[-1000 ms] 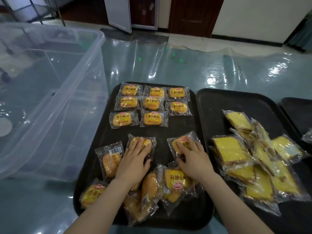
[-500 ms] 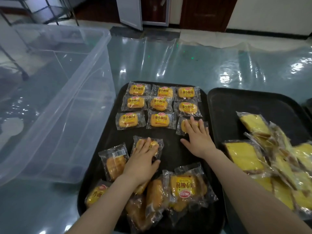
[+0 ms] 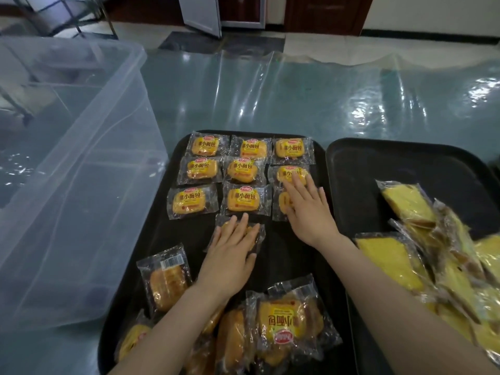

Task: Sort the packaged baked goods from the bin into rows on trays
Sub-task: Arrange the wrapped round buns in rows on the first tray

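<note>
Head view, left tray [image 3: 173, 234]: black, rows of wrapped small breads filling its 12 o'clock end; loose packets heaped at 6 o'clock.
Right hand [image 3: 307, 209]: fingers spread flat, pressing a bread packet [image 3: 282, 204] into the third row at 1 o'clock.
Left hand [image 3: 232, 253]: fingers flat and together over another packet [image 3: 258, 234] at centre, gripping nothing.
Handling: light, soft bread in slick, crinkly film; likely best slid under a flat palm or pinched at a sealed edge.
Bin [image 3: 67, 171]: clear, at 9 o'clock.
Right tray [image 3: 405, 163]: yellow cake slices [image 3: 392, 261] piled at 4 o'clock.

Plastic-covered table [image 3: 311, 98] w/ clear bin [image 3: 67, 185], two black trays [image 3: 378, 169].
</note>
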`<state>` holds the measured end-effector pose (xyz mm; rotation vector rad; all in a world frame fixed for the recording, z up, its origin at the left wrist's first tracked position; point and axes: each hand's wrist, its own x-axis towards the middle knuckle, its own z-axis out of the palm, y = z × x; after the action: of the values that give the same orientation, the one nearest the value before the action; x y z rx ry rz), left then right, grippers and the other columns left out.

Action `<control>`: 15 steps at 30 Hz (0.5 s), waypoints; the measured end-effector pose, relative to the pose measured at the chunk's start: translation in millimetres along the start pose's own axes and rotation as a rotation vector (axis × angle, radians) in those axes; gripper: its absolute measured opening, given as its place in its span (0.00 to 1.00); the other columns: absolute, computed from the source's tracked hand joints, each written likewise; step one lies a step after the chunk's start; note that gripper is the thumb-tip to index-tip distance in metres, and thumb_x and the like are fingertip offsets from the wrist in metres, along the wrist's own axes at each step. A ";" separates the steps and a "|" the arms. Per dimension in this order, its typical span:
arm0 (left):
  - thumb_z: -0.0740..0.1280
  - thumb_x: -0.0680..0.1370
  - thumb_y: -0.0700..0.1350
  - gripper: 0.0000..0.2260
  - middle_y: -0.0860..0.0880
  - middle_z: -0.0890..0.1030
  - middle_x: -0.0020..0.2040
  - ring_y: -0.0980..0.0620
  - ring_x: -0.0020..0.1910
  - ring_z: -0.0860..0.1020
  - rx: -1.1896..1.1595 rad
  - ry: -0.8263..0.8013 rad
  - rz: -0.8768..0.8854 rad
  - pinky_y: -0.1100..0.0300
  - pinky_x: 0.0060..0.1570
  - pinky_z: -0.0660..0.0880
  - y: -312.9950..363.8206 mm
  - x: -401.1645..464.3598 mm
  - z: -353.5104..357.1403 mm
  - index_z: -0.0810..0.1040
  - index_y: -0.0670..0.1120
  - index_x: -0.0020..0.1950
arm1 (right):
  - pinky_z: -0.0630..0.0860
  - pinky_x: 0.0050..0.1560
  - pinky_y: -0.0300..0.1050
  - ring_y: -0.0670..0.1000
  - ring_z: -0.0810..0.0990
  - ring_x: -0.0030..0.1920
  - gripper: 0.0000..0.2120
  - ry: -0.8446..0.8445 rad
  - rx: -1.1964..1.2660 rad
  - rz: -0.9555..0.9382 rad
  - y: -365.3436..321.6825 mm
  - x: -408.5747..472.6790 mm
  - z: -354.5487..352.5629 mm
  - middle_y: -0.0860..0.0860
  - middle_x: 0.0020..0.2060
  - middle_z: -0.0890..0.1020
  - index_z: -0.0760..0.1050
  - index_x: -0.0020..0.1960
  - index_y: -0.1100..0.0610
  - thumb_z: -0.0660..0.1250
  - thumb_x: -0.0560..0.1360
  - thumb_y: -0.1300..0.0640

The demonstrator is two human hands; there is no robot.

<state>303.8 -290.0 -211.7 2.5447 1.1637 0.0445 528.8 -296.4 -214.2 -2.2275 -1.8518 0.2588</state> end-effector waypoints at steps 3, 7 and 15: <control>0.56 0.80 0.51 0.29 0.58 0.36 0.74 0.61 0.69 0.26 -0.008 0.020 0.018 0.63 0.63 0.27 -0.7 10.3 -0.9 0.41 0.60 0.75 | 0.38 0.71 0.52 0.51 0.36 0.75 0.28 -0.038 -0.006 -0.005 5.5 18.5 -3.1 0.48 0.78 0.44 0.49 0.78 0.47 0.55 0.81 0.58; 0.57 0.80 0.53 0.32 0.56 0.34 0.74 0.58 0.70 0.27 0.025 -0.013 0.008 0.59 0.66 0.30 -4.7 22.3 -1.0 0.38 0.60 0.74 | 0.41 0.73 0.52 0.51 0.41 0.77 0.25 -0.125 -0.039 -0.043 13.8 25.2 -2.0 0.46 0.78 0.47 0.50 0.78 0.46 0.52 0.82 0.54; 0.55 0.80 0.56 0.32 0.51 0.33 0.75 0.52 0.72 0.31 0.083 0.004 -0.022 0.57 0.69 0.33 -1.9 27.2 8.2 0.33 0.56 0.72 | 0.48 0.74 0.55 0.54 0.44 0.77 0.24 -0.089 -0.102 0.044 12.9 18.0 0.0 0.47 0.78 0.49 0.51 0.78 0.47 0.46 0.83 0.45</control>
<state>321.9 -271.1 -223.1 2.6041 1.2186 -0.0036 544.3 -281.0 -217.7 -2.3635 -1.9023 0.2820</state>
